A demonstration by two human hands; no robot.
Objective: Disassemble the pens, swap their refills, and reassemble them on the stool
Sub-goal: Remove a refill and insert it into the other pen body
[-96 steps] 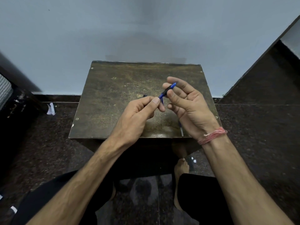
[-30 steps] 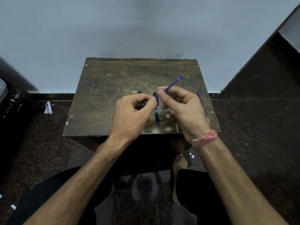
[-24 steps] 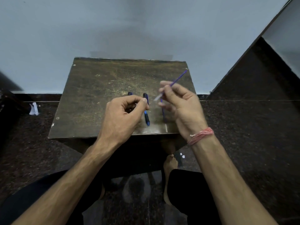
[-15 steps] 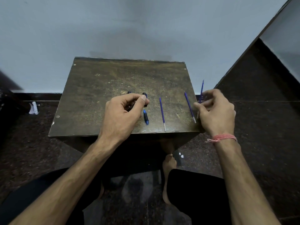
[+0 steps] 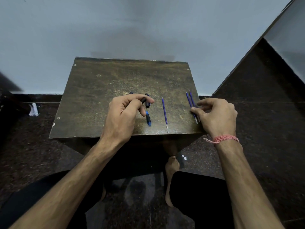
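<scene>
Right hand (image 5: 217, 115) curled, fingertips on two refills (image 5: 191, 103).

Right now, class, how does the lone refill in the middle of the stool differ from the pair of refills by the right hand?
The lone refill lies by itself, untouched; the pair of refills lie side by side under the right hand, its fingers on them. The lone one is mid-stool, the pair near the right edge. All are thin and blue.
</scene>
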